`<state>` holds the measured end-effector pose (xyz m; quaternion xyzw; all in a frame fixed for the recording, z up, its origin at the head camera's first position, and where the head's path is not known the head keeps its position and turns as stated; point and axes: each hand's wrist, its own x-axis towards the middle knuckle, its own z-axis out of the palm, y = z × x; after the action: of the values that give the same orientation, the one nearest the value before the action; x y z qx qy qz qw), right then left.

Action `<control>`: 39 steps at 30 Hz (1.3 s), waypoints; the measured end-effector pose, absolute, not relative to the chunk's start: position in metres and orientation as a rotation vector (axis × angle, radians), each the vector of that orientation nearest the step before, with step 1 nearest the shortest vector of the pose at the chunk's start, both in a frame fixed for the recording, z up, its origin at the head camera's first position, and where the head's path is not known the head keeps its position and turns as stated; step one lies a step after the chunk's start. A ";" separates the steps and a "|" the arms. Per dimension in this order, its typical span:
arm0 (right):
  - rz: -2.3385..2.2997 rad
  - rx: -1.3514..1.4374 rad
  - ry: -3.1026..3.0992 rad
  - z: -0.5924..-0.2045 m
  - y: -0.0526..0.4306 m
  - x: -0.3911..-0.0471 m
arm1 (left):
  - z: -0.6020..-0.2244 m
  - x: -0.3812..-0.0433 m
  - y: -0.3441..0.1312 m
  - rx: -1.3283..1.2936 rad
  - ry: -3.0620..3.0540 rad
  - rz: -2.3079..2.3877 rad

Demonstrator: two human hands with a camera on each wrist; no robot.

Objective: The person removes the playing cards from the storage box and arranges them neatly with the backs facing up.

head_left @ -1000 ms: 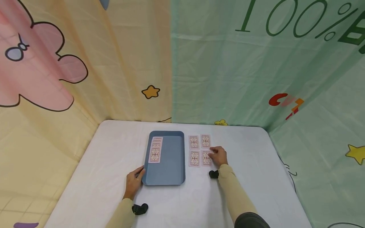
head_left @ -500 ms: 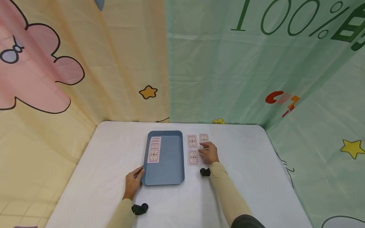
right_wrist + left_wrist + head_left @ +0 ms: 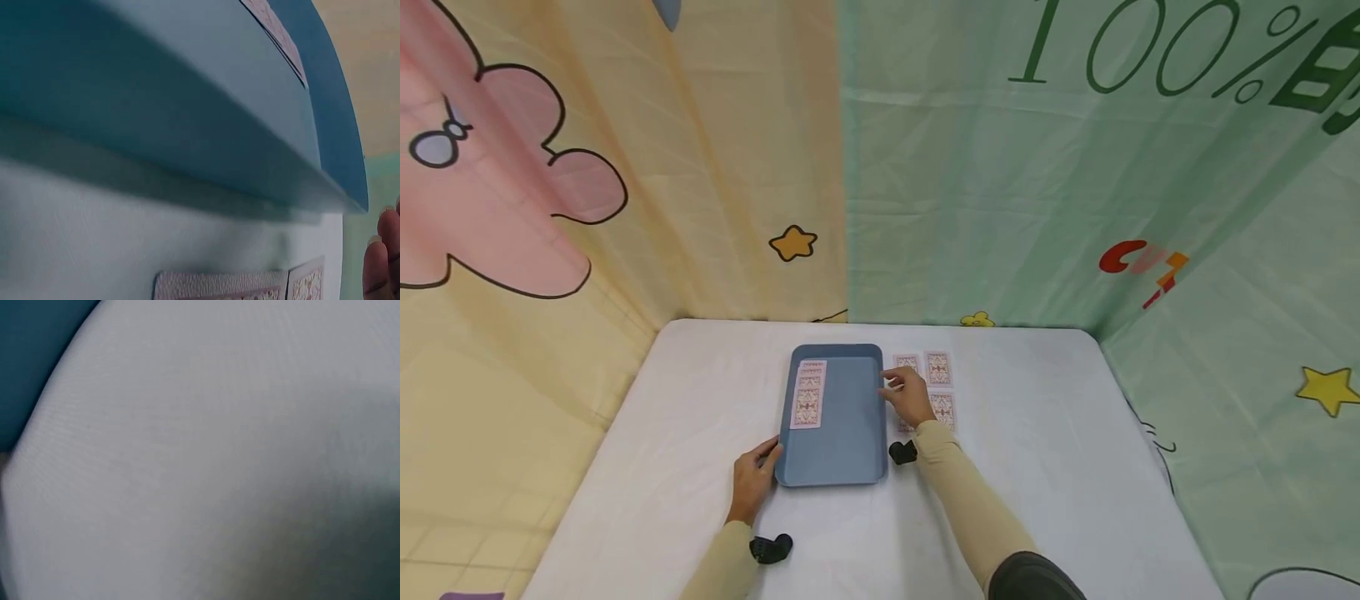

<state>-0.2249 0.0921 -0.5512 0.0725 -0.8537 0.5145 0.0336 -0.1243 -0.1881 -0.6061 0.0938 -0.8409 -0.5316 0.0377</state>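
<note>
One blue tray (image 3: pixel 850 454) flat on a white surface (image 3: pixel 647 500), close to the far edge of that surface. Left hand (image 3: pixel 752 482) at the left edge of the tray, not far from its near left corner, with finger and thumb gripping the rim. Right hand (image 3: pixel 912 398) at the right edge of the tray, closer to the far right corner than to the near one. Right fingers bent a little, with a gap between finger and thumb, gripping nothing that shows. Fingertips (image 3: pixel 375 265) just in sight at the side of the right wrist view.

Inside the tray, a row of cards (image 3: pixel 808 407) along the left edge, up toward the far left corner. Backs up, with a red pattern, one lapped over the next, and only the nearest one seen whole. Just past the right edge of the tray, four loose cards (image 3: pixel 938 369) on the surface, set two by two, backs up too. Partly hidden by the right hand, the pair closest to the tray.

Tan sleeves (image 3: pixel 724 571) on both arms. Past the far edge of the surface, yellow and green cloth (image 3: pixel 925 167) with a small orange star (image 3: pixel 793 243).
</note>
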 end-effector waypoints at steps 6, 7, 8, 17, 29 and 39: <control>1.550 0.315 -2.652 -0.551 0.070 -0.228 | -0.606 -0.124 -0.187 0.286 -2.570 -1.633; 1.545 0.322 -2.657 -0.550 0.067 -0.229 | -0.607 -0.124 -0.187 0.288 -2.568 -1.633; 1.538 0.322 -2.668 -0.550 0.063 -0.229 | -0.607 -0.124 -0.187 0.290 -2.567 -1.634; 1.575 0.412 -2.650 -0.550 0.035 -0.234 | -0.607 -0.125 -0.187 0.296 -2.571 -1.642; 1.568 0.361 -2.670 -0.568 0.003 -0.235 | -0.606 -0.123 -0.188 0.296 -2.574 -1.600; 1.563 0.317 -2.749 -0.576 -0.012 -0.233 | -0.608 -0.122 -0.185 0.284 -2.552 -1.615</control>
<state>-0.2329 -0.0123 -0.5756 0.0998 -0.8647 0.4919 -0.0182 -0.1223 -0.1851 -0.6075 0.0934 -0.8401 -0.5316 0.0539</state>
